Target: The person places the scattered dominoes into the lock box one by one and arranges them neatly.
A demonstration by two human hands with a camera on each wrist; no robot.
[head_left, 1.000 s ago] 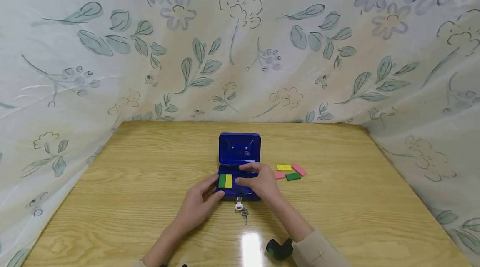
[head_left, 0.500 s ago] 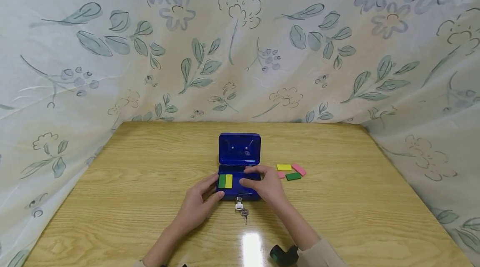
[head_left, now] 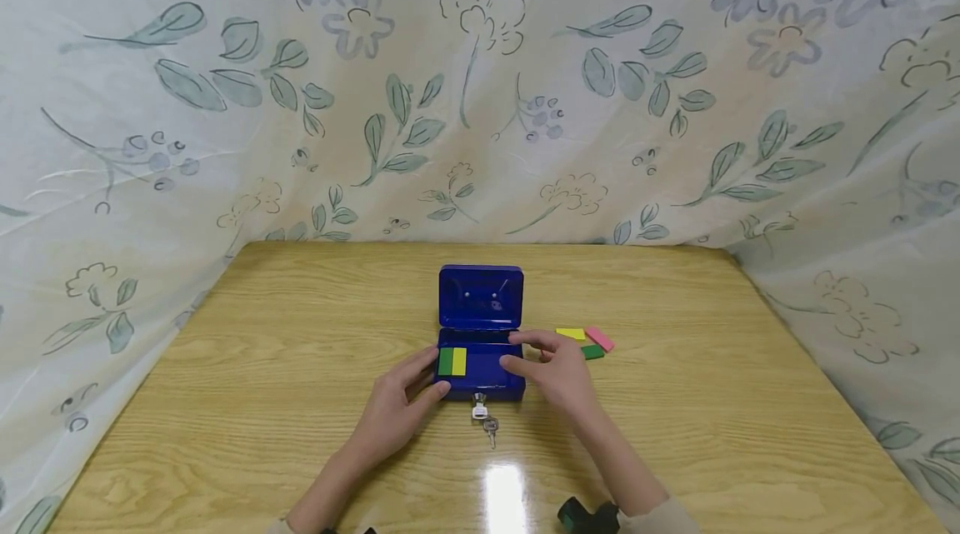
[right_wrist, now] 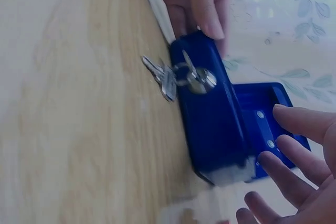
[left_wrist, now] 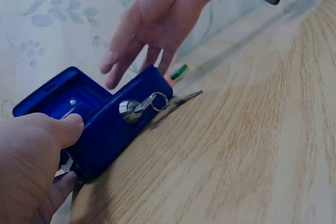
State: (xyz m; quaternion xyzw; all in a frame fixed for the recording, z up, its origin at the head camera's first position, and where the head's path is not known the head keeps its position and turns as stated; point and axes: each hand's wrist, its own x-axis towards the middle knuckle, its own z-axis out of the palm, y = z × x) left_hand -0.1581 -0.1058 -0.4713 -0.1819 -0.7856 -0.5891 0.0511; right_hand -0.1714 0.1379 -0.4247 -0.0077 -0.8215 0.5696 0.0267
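Note:
A small blue cash box [head_left: 502, 393] stands on the table with its lid [head_left: 481, 296] raised. Inside, at the left end, a green domino-like block [head_left: 446, 361] and a yellow one [head_left: 459, 361] lie side by side. My left hand [head_left: 401, 401] holds the box's left end, thumb at the front corner of the rim. Over the right end hovers my right hand [head_left: 558, 371], fingers spread and relaxed, nothing between them. A key sits in the front lock [left_wrist: 129, 110], and a second key [head_left: 491, 431] hangs from its ring.
Right of the box lie loose yellow [head_left: 570, 333], pink [head_left: 599, 339] and green [head_left: 592, 351] blocks, partly behind my right hand. A dark device [head_left: 587, 516] is strapped at my right wrist. A flowered cloth [head_left: 480, 101] hangs behind the wooden table [head_left: 300, 309].
My right hand has moved right from above the box's middle to its right end, now covering more of the loose blocks. The left hand and the box have stayed put.

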